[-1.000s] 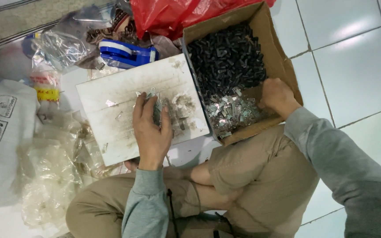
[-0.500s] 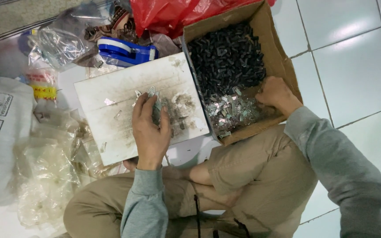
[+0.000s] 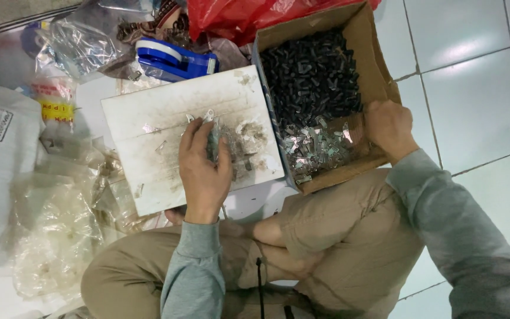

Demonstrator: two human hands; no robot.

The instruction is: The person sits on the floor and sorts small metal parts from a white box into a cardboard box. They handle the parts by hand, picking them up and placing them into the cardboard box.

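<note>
Sorting step, by the look of it — the left hand (image 3: 203, 168) lies curled over small metal clips (image 3: 231, 142) on the white board (image 3: 149, 147). The right hand (image 3: 388, 125) reaches into the cardboard box (image 3: 379, 71), grip hidden — picking more clips (image 3: 317, 147) needs a fine pinch.

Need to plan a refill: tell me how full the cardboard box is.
Partly full. The cardboard box holds black pieces and shiny metal clips, but its inner walls show above them.
</note>
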